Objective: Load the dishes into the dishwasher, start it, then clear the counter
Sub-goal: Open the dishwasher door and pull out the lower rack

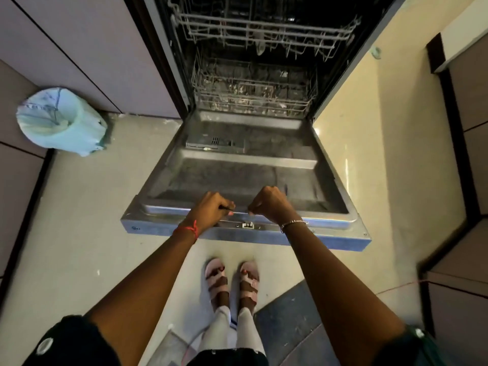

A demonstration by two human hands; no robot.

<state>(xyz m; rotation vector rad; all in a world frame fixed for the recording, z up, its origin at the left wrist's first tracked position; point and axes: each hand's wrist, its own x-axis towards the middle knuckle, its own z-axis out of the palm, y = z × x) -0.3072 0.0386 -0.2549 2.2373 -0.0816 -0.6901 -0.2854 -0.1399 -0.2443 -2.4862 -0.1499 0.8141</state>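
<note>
The dishwasher door (237, 178) lies folded down, nearly flat, in front of me. Both my hands grip its near top edge, side by side above the latch (247, 225). My left hand (211, 208) and my right hand (269, 204) each curl their fingers over that rim. Behind the door the tub is dark, with the wire lower rack (253, 93) pushed in and the upper rack (264, 33) above it. One pale object, too dim to identify, shows in the upper rack; otherwise no dishes are visible.
A bin lined with a pale green bag (62, 121) stands on the floor to the left, against grey cabinet fronts (87, 48). More cabinets (470, 167) close in on the right. A dark mat (293, 320) lies by my sandalled feet (232, 281).
</note>
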